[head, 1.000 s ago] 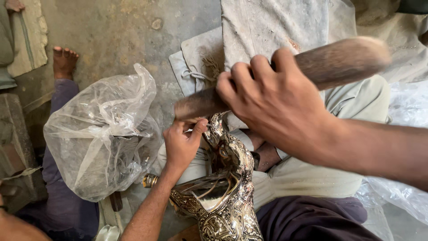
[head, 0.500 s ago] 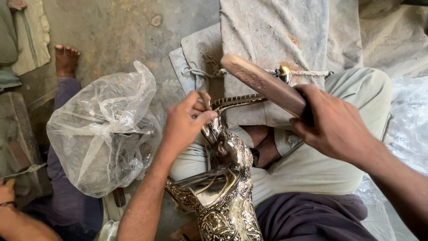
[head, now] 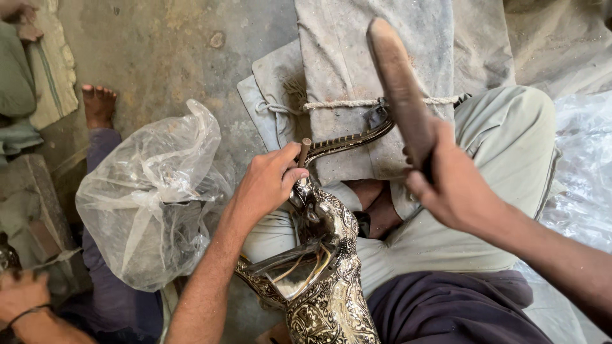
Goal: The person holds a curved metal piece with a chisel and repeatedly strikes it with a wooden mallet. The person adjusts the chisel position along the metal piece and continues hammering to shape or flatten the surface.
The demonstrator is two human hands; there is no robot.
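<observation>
Your left hand [head: 271, 181] pinches a small punch [head: 305, 153] upright w/ thumb & fingertips, tip set at the top of the engraved metal vessel [head: 322, 280] that lies across your lap. Your right hand [head: 449, 188] is wrapped shut round the lower end of a wooden mallet [head: 398, 89], raised above & to the right of the punch, not touching it. A curved, notched metal strip [head: 350, 141] runs from the punch area toward a rope [head: 357, 102] tied over grey cloth [head: 376, 57].

To do this step well, I'd judge:
- Keep the punch square to the surface; a tilt likely skids it across the engraving.
- Fingers low on the shaft, clear of the struck end.
- Bring the mallet down in line w/ the punch axis, short stroke, not a swing.
- Brace the vessel w/ your thighs so it doesn't roll.

Clear plastic bag [head: 150, 197] sits just left on the concrete floor [head: 166, 57]; another person's foot [head: 99, 105] & hand [head: 22, 296] are near that side, well apart from your stroke.
</observation>
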